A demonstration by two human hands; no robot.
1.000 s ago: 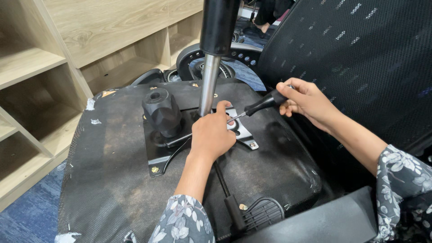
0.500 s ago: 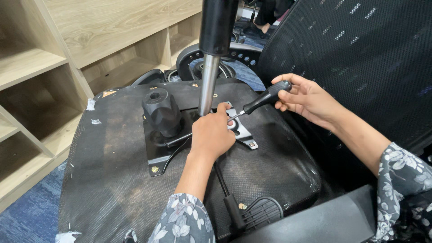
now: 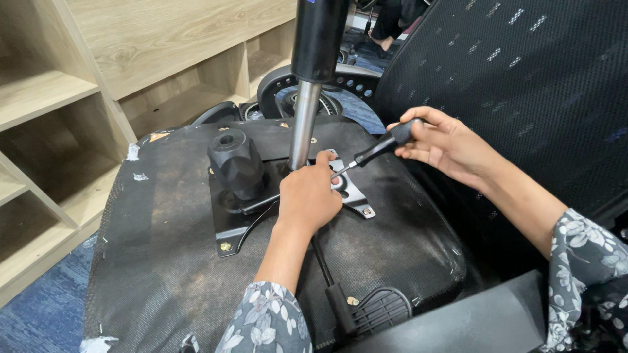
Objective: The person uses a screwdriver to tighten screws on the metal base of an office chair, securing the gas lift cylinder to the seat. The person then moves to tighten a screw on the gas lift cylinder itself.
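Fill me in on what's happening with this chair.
An office chair lies upturned. The right hand holds a black-handled screwdriver, its tip at the metal mounting plate under the seat. The left hand rests on the plate beside the gas-lift column, steadying it.

seat underside (image 3: 163, 261) – worn matt cloth | gas cylinder (image 3: 303, 124) – shiny metal

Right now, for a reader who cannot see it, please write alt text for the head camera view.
A right hand holds a black-handled screwdriver with its tip at a metal mounting plate under an upturned office chair seat, while the left hand rests on the plate beside the gas lift column. Wooden shelves stand behind.
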